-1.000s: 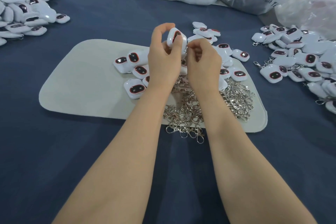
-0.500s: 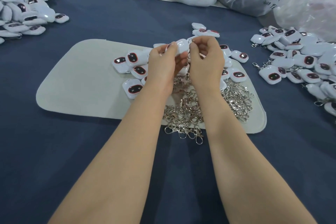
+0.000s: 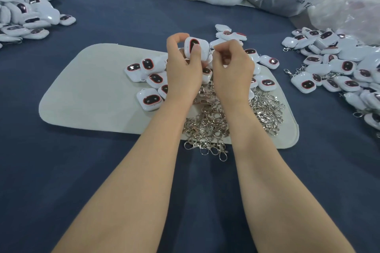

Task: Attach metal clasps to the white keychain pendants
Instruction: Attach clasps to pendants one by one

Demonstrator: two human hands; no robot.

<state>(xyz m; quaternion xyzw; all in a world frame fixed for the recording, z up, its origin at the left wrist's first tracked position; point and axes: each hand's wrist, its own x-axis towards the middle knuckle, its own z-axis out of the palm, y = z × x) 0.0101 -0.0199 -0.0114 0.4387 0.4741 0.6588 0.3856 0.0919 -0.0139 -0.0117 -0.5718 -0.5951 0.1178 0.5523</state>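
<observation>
Two hands raised over mat point(image 3: 92, 98): left hand point(image 3: 183, 68) gripping pendant point(image 3: 192, 47), corner exposed; right hand point(image 3: 232, 68) pinching there, presumably a clasp, hidden by fingers. Clasp pile point(image 3: 207, 125) just below for reach.

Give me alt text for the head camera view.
A person's left hand grips a white pendant while the right hand curls its fingers close beside it, above a beige mat on a blue cloth. Loose pendants and a heap of metal clasps lie on the mat.
</observation>
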